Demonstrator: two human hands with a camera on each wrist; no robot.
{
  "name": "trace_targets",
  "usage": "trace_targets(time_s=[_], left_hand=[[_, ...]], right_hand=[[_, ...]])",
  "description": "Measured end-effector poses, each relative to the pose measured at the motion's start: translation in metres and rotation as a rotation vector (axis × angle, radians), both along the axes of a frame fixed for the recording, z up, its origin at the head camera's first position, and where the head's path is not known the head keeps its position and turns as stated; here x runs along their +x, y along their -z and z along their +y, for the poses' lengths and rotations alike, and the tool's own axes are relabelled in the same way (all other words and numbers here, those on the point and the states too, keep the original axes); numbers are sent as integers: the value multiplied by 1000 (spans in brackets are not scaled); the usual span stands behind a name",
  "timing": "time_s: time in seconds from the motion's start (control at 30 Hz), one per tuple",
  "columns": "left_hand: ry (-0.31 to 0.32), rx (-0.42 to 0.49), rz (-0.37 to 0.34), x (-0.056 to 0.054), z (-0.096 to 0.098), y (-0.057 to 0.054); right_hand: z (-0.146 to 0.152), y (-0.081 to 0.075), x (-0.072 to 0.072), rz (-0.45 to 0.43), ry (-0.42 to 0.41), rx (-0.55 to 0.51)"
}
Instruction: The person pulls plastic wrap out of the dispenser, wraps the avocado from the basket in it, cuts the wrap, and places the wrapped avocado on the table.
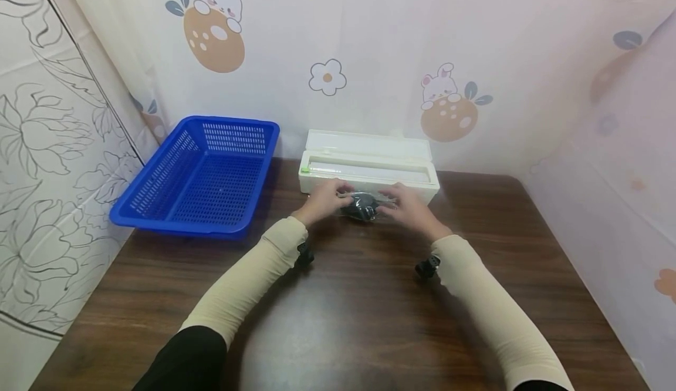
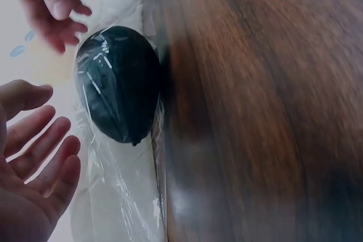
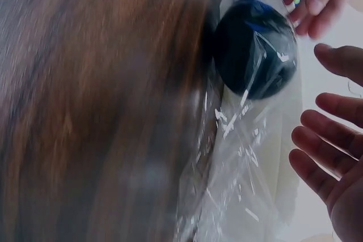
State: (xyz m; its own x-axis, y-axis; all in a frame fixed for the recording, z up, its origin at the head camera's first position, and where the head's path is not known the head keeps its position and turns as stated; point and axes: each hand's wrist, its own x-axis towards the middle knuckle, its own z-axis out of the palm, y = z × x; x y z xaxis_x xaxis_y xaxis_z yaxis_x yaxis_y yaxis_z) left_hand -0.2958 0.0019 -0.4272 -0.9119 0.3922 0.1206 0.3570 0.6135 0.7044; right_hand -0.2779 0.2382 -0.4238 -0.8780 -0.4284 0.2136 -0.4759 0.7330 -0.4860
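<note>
A dark, oval avocado lies on the table under clear cling film, close in front of a white cling film dispenser. The film is wrinkled and spreads to both sides of the fruit. My left hand hovers left of the avocado, fingers parted and loosely bent. On the other side is my right hand, its fingers likewise spread. Both wrist views show a gap between the nearer hand's fingers and the fruit. Neither hand grips anything.
A blue plastic basket stands at the back left of the brown wooden table. The dispenser's lid is raised toward the patterned curtain. A green slider sits at its left end.
</note>
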Motion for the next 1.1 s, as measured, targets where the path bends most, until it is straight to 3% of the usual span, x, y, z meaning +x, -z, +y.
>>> trace_targets(time_s=[0.27, 0.53, 0.8, 1.1], left_hand=[[46, -152, 52, -2, 8, 5], [48, -158, 71, -2, 8, 9], [67, -160, 33, -4, 9, 14], [117, -240, 14, -10, 11, 13]], right_hand=[[-13, 6, -1, -35, -7, 80], [-16, 13, -5, -65, 9, 84], [-20, 20, -9, -78, -3, 91], [-23, 16, -13, -87, 15, 166]])
